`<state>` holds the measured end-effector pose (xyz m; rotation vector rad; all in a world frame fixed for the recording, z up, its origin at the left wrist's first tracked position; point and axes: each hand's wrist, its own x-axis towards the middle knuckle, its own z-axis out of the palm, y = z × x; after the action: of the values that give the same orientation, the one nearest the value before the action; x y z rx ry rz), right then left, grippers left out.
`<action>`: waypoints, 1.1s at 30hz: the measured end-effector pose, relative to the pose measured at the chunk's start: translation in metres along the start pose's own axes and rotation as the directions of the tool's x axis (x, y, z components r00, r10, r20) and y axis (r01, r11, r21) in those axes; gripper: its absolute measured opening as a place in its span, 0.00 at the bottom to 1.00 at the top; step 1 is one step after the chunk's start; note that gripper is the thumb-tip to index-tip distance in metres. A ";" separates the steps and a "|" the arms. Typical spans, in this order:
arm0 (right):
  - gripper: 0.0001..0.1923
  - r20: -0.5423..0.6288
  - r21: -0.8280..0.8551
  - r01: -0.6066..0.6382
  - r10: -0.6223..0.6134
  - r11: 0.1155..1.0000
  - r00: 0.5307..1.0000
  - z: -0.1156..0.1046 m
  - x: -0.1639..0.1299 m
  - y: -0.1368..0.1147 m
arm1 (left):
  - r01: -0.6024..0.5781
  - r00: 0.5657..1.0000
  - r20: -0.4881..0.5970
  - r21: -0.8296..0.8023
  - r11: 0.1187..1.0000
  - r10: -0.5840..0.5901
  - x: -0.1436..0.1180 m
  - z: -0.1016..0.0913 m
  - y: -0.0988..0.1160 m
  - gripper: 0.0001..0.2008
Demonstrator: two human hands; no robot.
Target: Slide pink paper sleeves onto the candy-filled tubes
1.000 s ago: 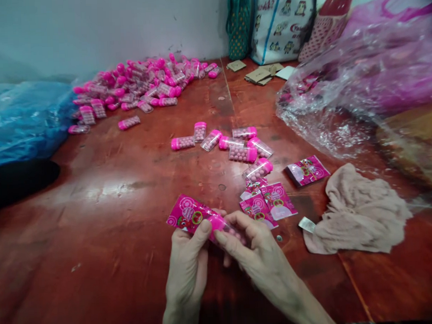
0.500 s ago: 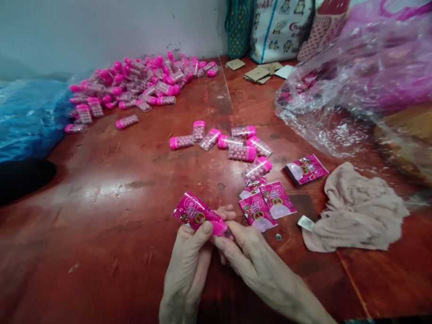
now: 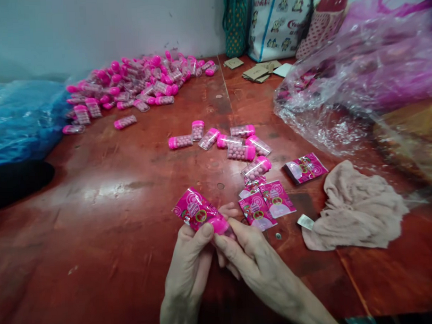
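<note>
My left hand (image 3: 192,250) is closed on a printed pink sleeve (image 3: 196,209), thumb on its near edge. In my right hand (image 3: 245,248) is a small candy bottle (image 3: 221,225) with a pink cap, pinched between thumb and fingers. The cap end lies against the sleeve's lower right end; how far it sits inside I cannot tell. Fingers cover most of the bottle's clear body. Flat printed sleeves (image 3: 257,211) lie just right of my hands, and beyond them are several loose capped bottles (image 3: 241,151) filled with pink balls.
A large heap of bottles (image 3: 128,84) stands by the wall, next to a blue plastic bag (image 3: 23,121). To the right are a stack of sleeves (image 3: 305,168), a crumpled cloth (image 3: 355,206) and clear plastic wrapping (image 3: 317,116). Cardboard pieces (image 3: 257,73) and a printed bag (image 3: 280,25) lie farther back.
The sleeve's near end has tilted and flattened slightly against the bottle's cap. Both hands keep nearly the same place and grip. The whole view has shifted a little.
</note>
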<state>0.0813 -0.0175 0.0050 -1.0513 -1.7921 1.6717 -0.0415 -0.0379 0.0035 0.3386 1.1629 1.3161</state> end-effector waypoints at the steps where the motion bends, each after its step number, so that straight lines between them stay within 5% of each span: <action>1: 0.13 0.003 -0.034 -0.012 0.012 0.999 1.000 0.002 -0.002 0.003 | -0.016 1.000 0.003 0.007 1.000 0.016 0.000 0.000 0.000 0.11; 7: 0.21 -0.232 -0.264 0.052 -0.116 0.963 0.966 0.022 -0.008 0.023 | -0.067 0.996 -0.054 0.059 0.996 0.070 0.002 0.002 -0.004 0.06; 12: 0.10 -0.138 -0.100 -0.013 -0.001 0.995 0.990 0.007 0.003 0.008 | 0.003 0.998 -0.065 -0.073 0.997 -0.008 0.000 0.001 -0.003 0.11; 16: 0.11 -0.047 0.000 -0.008 0.008 1.000 0.999 0.004 -0.001 0.002 | -0.063 0.994 -0.098 -0.149 0.987 0.049 0.000 -0.002 -0.001 0.11; 23: 0.17 -0.343 -0.228 0.025 -0.104 0.973 0.934 0.039 -0.008 0.022 | -0.043 0.989 -0.150 -0.193 0.980 0.014 -0.003 0.017 -0.011 0.08; 33: 0.20 -0.252 0.309 -0.037 0.119 0.950 0.960 0.021 -0.004 0.006 | -0.119 0.972 -0.219 -0.168 0.979 0.081 -0.017 0.033 -0.005 0.12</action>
<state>0.0686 -0.0336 -0.0031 -1.1578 -1.2910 1.6897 -0.0089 -0.0412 0.0218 0.1280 1.2040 1.5639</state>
